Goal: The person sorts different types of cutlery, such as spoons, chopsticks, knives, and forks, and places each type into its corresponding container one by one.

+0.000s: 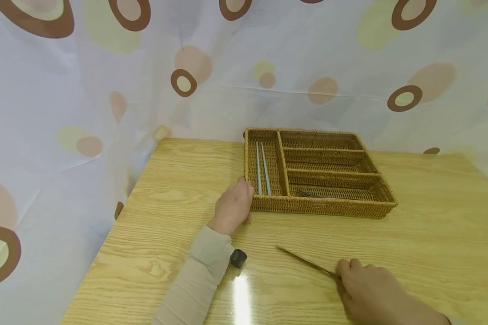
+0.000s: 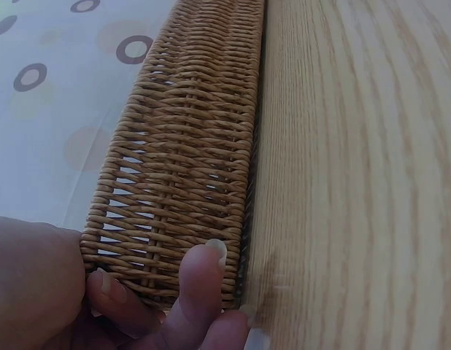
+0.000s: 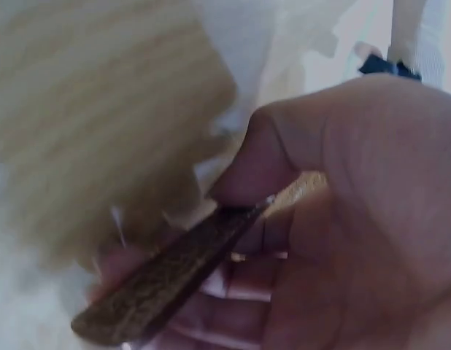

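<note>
A woven wicker cutlery tray (image 1: 317, 206) stands on the table, divided into one long left compartment and several crosswise ones. My left hand (image 1: 234, 203) grips its front left corner. In the left wrist view, the fingers (image 2: 200, 284) curl at the end of the tray's woven wall (image 2: 182, 146). Two pale chopsticks (image 1: 258, 169) lie in the left compartment, and a fork (image 1: 309, 194) lies in the front crosswise one. Right of centre, my right hand (image 1: 374, 289) holds a knife (image 1: 302, 258), its thin blade pointing up and left. The dark brown handle (image 3: 156, 288) shows between thumb and fingers in the right wrist view.
The light wooden table (image 1: 166, 194) extends on both sides of the tray. Behind it and at the left hangs a white cloth (image 1: 227, 108) with brown rings and pastel spots. A small black device (image 1: 238, 258) sits at the left wrist.
</note>
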### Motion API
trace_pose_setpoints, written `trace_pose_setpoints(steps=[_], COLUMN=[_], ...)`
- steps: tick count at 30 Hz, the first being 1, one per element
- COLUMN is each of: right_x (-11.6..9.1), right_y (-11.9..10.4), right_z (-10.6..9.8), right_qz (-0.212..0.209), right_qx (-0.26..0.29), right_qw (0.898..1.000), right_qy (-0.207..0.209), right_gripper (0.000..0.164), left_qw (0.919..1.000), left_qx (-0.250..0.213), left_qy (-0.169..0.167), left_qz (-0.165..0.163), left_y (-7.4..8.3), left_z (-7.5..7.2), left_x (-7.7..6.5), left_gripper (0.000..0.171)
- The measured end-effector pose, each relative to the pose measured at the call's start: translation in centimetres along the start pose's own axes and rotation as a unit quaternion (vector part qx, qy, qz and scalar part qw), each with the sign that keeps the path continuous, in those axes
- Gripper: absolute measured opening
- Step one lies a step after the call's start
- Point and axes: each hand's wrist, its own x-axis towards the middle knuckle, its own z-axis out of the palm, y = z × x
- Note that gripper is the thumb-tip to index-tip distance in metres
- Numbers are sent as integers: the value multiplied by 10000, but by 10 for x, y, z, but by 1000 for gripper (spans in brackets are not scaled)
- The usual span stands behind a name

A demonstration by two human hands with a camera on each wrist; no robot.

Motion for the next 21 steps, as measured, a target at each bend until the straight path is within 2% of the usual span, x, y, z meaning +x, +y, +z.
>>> trace_pose_setpoints(steps=[4,7,10,16,21], right_x=[0,1,2,3,12], right_y=[14,21,25,35,46], right_z=[-10,-20,-32,-51,-61], right_qz=[-144,-245,-492,-975,-1271], right_qx=[526,1086,1455,1293,1213], right_qw=[9982,9928,9875,9856,9781], right_qy=[-253,-438,-362,485,1119], right_gripper=[16,14,14,20,22], left_qw=[10000,10000,10000,10000,9999], left_qx=[-19,-42,-57,-18,-26], left_qy=[-2,-13,-22,13,52], left_qz=[24,38,47,59,129], left_y=[-1,-1,-1,-2,-3], left_z=[1,1,1,1,2], left_x=[0,0,0,0,0], left_gripper=[34,34,33,35,33])
